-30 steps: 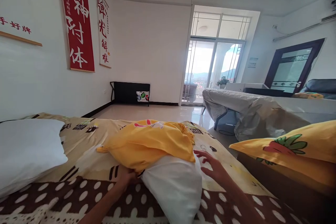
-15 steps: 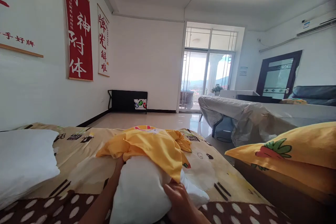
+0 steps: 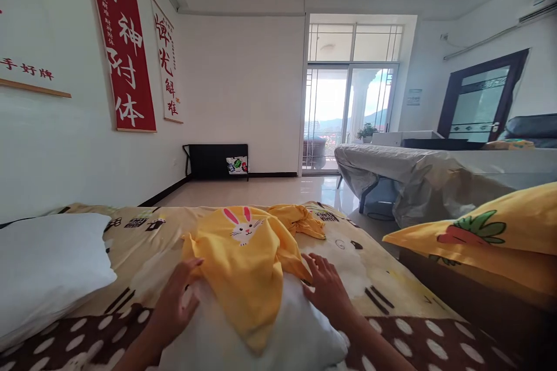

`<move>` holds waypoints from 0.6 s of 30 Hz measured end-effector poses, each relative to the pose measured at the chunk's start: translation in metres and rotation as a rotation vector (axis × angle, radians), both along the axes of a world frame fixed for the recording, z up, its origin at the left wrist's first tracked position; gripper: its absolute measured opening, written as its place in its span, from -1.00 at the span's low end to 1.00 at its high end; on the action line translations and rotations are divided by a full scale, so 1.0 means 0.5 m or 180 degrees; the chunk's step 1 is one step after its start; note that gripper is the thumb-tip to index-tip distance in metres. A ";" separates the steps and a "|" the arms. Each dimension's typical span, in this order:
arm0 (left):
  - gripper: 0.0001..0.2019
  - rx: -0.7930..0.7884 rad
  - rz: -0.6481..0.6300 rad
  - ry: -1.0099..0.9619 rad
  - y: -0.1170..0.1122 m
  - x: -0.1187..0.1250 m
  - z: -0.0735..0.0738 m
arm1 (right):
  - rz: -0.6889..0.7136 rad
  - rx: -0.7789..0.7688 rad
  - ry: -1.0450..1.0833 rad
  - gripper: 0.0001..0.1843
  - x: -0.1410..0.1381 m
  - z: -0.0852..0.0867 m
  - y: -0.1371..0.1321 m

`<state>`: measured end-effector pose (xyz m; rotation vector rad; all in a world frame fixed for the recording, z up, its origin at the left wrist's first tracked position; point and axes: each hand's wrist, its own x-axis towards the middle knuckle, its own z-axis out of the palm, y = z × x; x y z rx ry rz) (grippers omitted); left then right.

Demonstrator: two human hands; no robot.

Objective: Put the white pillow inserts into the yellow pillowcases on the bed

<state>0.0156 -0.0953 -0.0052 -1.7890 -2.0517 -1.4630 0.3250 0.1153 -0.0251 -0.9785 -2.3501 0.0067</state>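
A yellow pillowcase [image 3: 237, 261] with a white rabbit face lies draped over a white pillow [image 3: 300, 324] in front of me. My left hand [image 3: 183, 290] rests at the left edge of the pillowcase, fingertips on the cloth and thumb apart from them against the pillow. On the opposite side my right hand [image 3: 324, 284] has its fingers spread, touching the pillowcase edge and the pillow. Neither hand is closed. One corner of the pillowcase hangs toward me over the pillow, while a bunched part lies beyond it on the blanket.
A patterned blanket [image 3: 143, 266] covers the bed. Another white pillow [image 3: 52, 266] lies at the left. To the right sits a yellow pillow with a carrot print [image 3: 522, 232]. Beyond stand a plastic-covered table [image 3: 413, 168] and a black folded frame [image 3: 206, 162] by the wall.
Both hands have moved from gripping the pillow and pillowcase to the sides, with fingers apart. The pillowcase now lies flatter, showing the rabbit face, with one corner nearer me. The view has shifted slightly.
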 end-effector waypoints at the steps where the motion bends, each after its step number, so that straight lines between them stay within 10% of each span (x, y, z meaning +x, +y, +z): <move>1: -0.48 -0.0208 -0.0657 0.0202 -0.003 0.050 0.007 | -0.0087 -0.0039 -0.0077 -0.44 -0.014 -0.007 0.010; 4: -0.39 -0.0774 -0.1721 0.0058 0.027 0.171 0.007 | -0.0259 -0.0395 -0.0290 -0.65 -0.066 -0.031 0.017; 8: -0.82 -0.0741 -0.1065 -0.0627 0.101 0.196 0.029 | -0.0445 -0.0343 -0.0359 -0.79 -0.090 0.010 0.027; 15: -0.64 0.0778 0.0425 -0.1199 0.017 0.037 0.325 | -0.0601 0.0773 0.0055 -0.66 0.008 0.314 0.058; 18: -0.63 0.0722 0.0933 -0.0977 -0.098 -0.015 0.346 | -0.0087 0.1534 0.0302 -0.66 0.062 0.338 -0.011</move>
